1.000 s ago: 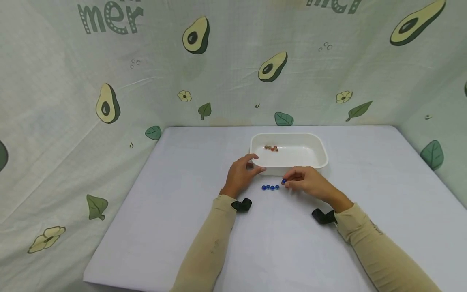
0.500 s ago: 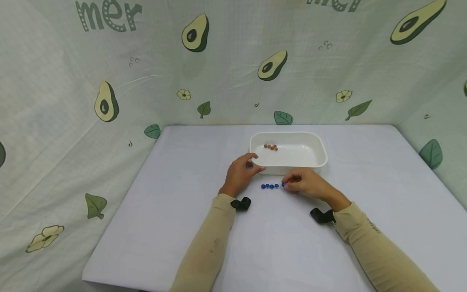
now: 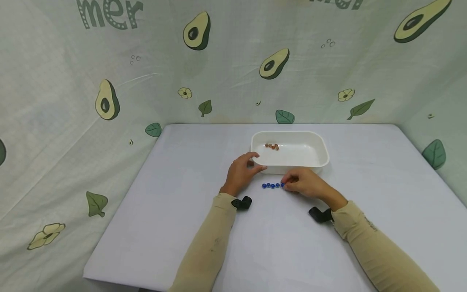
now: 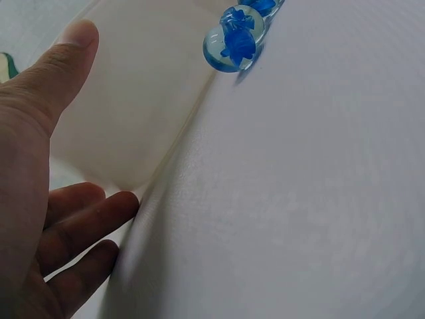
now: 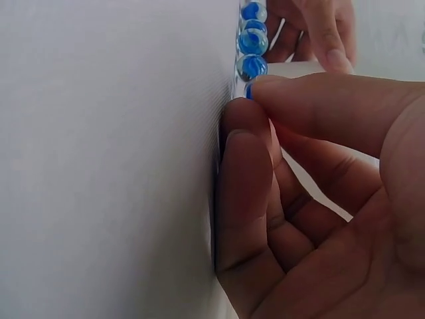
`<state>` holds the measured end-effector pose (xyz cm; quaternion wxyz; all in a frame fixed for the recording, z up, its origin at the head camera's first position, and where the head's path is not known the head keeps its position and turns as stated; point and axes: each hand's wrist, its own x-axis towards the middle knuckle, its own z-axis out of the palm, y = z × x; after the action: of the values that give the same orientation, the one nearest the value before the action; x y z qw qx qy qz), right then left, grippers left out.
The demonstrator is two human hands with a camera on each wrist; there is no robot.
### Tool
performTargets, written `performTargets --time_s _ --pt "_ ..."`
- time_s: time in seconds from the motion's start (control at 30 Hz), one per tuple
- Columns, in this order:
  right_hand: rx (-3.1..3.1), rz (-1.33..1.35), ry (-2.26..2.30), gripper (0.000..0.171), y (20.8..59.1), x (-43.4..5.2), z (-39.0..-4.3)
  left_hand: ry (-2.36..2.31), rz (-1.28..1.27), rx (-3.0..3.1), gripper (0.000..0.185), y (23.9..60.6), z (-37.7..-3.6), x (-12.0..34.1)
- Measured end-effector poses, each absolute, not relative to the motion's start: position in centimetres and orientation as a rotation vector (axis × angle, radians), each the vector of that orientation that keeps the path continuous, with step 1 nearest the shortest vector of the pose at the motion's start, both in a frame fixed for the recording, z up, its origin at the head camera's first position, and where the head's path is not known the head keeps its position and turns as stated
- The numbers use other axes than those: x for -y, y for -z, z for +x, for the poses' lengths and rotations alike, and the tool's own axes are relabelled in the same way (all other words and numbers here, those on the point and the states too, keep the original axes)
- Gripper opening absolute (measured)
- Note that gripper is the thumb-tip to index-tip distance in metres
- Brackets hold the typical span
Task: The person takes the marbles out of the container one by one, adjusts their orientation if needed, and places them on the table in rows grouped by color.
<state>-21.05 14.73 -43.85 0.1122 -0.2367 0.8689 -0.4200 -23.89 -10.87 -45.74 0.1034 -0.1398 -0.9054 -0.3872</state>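
My right hand (image 3: 304,184) pinches a blue glass marble (image 3: 282,185) between thumb and fingertips at the right end of a row. In the right wrist view most of that marble (image 5: 249,90) is hidden behind the fingers. The row of several clear marbles with blue swirls (image 3: 273,186) lies on the table in front of a white tray (image 3: 306,167). My left hand (image 3: 240,174) holds the tray's front left corner, a finger over the rim and the thumb along the front wall. Inside the tray, toward its left, sit several orange-brown marbles (image 3: 273,147).
A white cloth covers the table (image 3: 175,202). Its far edge runs just behind the tray. A curtain (image 3: 226,69) printed with avocados and leaves hangs behind and to the sides. Dark wrist cameras (image 3: 320,215) sit at both cuffs.
My right hand has lowered the blue marble and moved it slightly left, up to the end of the row. The left hand keeps its place on the tray.
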Motion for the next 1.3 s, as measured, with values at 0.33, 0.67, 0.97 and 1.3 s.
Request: performTargets --time_s 0.33,0.67,0.97,1.3 --pt "-2.574 -0.676 1.22 0.012 43.83 -14.34 -20.86 1.125 -0.414 2.677 0.049 45.77 -23.9 10.88" --pt "-2.617 -0.697 1.17 0.012 43.78 -14.23 -20.93 1.119 -0.389 2.69 0.049 45.57 -23.84 10.94" --pt "-2.603 -0.698 1.199 0.012 43.82 -14.17 -20.92 1.114 -0.372 2.703 0.049 45.5 -23.74 10.93" --pt "-2.627 -0.691 1.166 0.012 43.79 -14.35 -20.77 1.132 -0.39 2.679 0.049 45.75 -23.73 10.72"
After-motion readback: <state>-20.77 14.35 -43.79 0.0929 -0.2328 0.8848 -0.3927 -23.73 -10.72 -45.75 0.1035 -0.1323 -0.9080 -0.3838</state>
